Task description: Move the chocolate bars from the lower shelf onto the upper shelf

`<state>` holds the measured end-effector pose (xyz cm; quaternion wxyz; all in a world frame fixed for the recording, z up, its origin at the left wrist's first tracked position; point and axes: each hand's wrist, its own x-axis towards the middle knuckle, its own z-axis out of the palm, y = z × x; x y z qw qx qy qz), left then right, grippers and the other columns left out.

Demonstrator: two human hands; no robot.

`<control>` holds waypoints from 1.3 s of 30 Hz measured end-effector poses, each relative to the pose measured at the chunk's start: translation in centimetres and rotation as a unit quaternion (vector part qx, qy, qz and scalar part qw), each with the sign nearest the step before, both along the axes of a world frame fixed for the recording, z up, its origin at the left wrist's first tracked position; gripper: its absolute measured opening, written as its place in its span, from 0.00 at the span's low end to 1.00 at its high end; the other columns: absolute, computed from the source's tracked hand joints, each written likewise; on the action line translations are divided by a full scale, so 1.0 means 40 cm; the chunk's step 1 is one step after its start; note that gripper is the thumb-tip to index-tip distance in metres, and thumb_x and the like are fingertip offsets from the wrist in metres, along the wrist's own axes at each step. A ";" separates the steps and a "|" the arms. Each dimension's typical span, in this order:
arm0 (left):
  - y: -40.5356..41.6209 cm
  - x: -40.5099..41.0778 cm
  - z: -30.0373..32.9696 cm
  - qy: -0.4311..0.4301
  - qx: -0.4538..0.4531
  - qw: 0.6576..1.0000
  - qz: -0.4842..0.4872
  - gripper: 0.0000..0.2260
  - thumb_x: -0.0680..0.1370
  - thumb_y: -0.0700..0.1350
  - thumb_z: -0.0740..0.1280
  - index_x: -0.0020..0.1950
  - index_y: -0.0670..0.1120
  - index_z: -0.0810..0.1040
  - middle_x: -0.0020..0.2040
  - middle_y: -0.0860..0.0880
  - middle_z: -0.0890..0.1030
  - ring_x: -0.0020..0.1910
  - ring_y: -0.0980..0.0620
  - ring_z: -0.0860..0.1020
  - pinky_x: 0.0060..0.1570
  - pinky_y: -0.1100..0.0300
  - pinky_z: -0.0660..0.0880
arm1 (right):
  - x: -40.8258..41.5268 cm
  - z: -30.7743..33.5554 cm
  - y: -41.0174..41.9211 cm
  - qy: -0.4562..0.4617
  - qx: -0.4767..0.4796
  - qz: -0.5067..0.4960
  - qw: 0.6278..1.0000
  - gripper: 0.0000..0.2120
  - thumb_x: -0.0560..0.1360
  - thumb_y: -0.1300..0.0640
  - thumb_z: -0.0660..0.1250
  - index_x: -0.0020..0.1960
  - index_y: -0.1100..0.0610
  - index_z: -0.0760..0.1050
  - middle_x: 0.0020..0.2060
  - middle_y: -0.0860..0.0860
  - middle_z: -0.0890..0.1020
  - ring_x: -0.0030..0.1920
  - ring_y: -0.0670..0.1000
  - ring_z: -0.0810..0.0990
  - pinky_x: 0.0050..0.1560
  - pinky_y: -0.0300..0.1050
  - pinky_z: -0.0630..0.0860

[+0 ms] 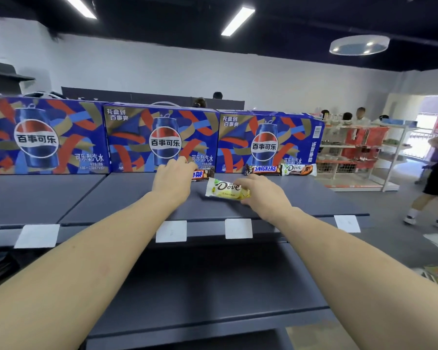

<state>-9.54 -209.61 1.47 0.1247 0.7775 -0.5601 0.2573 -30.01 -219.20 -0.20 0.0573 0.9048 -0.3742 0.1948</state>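
- My left hand is out over the upper shelf, fingers curled round the left end of a brown chocolate bar whose free end pokes out toward 3 o'clock.
- That brown bar lies with its long axis running 9 to 3 o'clock, close in front of the middle cola box.
- My right hand pinches the right end of a white-and-yellow chocolate bar, thumb side on top.
- The white-and-yellow bar's long axis runs roughly 10 to 4 o'clock, its free end pointing toward my left hand; I cannot tell whether it rests on the shelf or is just above it.
- At 1 o'clock from my right hand, two more bars stand on edge against the right cola box: a brown Snickers bar and a white-and-brown Dove bar, end to end, both with long axes 9 to 3 o'clock.
- Three cola boxes line the back of the upper shelf, the left cola box at 10 o'clock.
- White price tags sit along the shelf's front edge.
- The lower shelf is beneath my forearms, at 6 o'clock.
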 end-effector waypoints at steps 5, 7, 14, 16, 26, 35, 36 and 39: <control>-0.063 0.021 -0.006 -0.004 0.024 0.998 0.051 0.24 0.74 0.34 0.67 0.69 0.48 0.70 0.60 0.45 0.74 0.59 0.43 0.74 0.54 0.51 0.70 | 0.035 -0.007 -0.080 -0.017 0.007 0.000 1.000 0.26 0.75 0.58 0.71 0.71 0.47 0.69 0.64 0.49 0.74 0.63 0.54 0.73 0.56 0.51 0.76; -0.087 0.029 -0.005 0.001 0.033 0.997 0.065 0.24 0.74 0.34 0.66 0.68 0.47 0.70 0.59 0.44 0.74 0.59 0.43 0.73 0.54 0.51 0.70 | 0.047 -0.008 -0.116 -0.022 0.004 0.004 1.000 0.26 0.75 0.59 0.71 0.71 0.47 0.70 0.65 0.49 0.75 0.63 0.54 0.73 0.56 0.50 0.76; -0.166 0.057 0.011 0.007 0.037 0.996 0.083 0.22 0.74 0.35 0.66 0.66 0.48 0.73 0.57 0.45 0.74 0.56 0.44 0.74 0.49 0.53 0.68 | 0.090 -0.005 -0.241 0.013 0.009 0.031 0.999 0.27 0.75 0.59 0.71 0.72 0.46 0.70 0.64 0.51 0.75 0.63 0.55 0.73 0.57 0.53 0.77; -0.183 0.056 0.010 0.008 0.038 0.996 0.081 0.22 0.74 0.35 0.66 0.66 0.49 0.73 0.56 0.45 0.74 0.55 0.44 0.74 0.49 0.52 0.69 | 0.103 -0.009 -0.269 0.014 0.010 0.033 0.999 0.26 0.76 0.61 0.69 0.72 0.46 0.69 0.62 0.51 0.75 0.62 0.56 0.73 0.56 0.54 0.77; -0.260 0.099 -0.006 0.005 0.048 0.995 0.085 0.20 0.74 0.34 0.66 0.64 0.50 0.75 0.55 0.46 0.75 0.54 0.45 0.76 0.49 0.52 0.71 | 0.171 -0.009 -0.362 0.000 0.016 0.023 1.000 0.27 0.75 0.66 0.66 0.70 0.47 0.71 0.59 0.51 0.74 0.58 0.55 0.75 0.52 0.52 0.78; -0.320 0.152 -0.012 0.022 0.059 0.996 0.056 0.20 0.74 0.36 0.67 0.65 0.50 0.75 0.57 0.46 0.75 0.55 0.44 0.76 0.46 0.51 0.73 | 0.218 -0.011 -0.406 -0.011 0.017 0.011 1.000 0.26 0.76 0.68 0.65 0.70 0.50 0.72 0.59 0.52 0.73 0.63 0.55 0.68 0.57 0.54 0.76; -0.324 0.155 -0.012 0.024 0.058 0.997 0.053 0.20 0.75 0.36 0.67 0.65 0.50 0.74 0.57 0.46 0.75 0.55 0.44 0.75 0.46 0.51 0.72 | 0.221 -0.011 -0.409 -0.014 0.018 0.009 1.000 0.26 0.76 0.68 0.65 0.70 0.50 0.72 0.59 0.52 0.73 0.63 0.56 0.68 0.57 0.53 0.76; -0.333 0.165 -0.012 0.025 0.054 0.997 0.047 0.21 0.75 0.35 0.66 0.67 0.50 0.73 0.58 0.46 0.74 0.57 0.44 0.75 0.46 0.51 0.71 | 0.229 -0.013 -0.415 -0.021 0.013 -0.001 1.000 0.26 0.75 0.70 0.64 0.69 0.51 0.72 0.58 0.53 0.73 0.62 0.56 0.69 0.56 0.52 0.76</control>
